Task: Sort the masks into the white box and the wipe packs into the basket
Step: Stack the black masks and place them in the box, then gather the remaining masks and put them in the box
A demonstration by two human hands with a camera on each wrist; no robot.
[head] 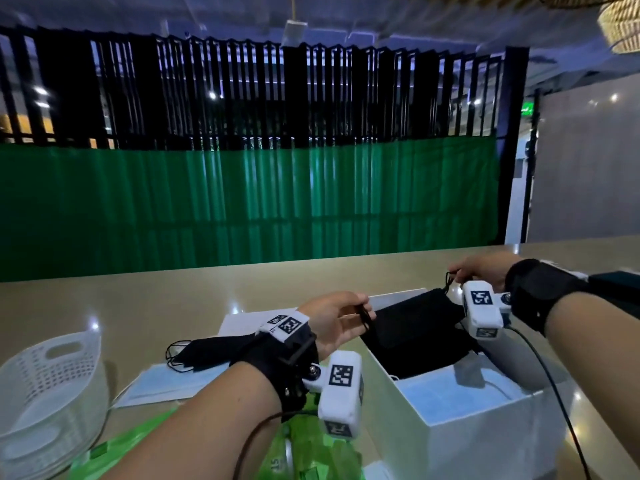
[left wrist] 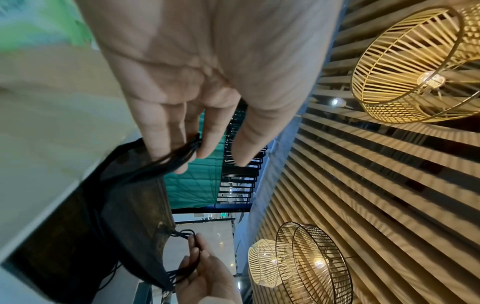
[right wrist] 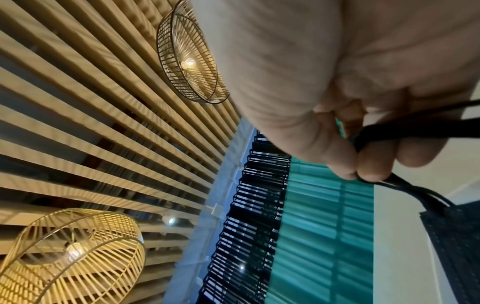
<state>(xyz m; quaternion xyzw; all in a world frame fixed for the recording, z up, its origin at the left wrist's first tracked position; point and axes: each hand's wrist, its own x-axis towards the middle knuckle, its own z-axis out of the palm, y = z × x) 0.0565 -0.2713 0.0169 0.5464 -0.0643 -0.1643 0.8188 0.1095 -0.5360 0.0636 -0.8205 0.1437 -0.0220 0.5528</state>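
My left hand (head: pixel 341 320) and right hand (head: pixel 483 271) each pinch ear loops of black pleated fabric mask (head: pixel 414 327), slung over open white cardboard box (head: pixel 478 422). Risk: loops snag fingers on release, mask drapes box rim.
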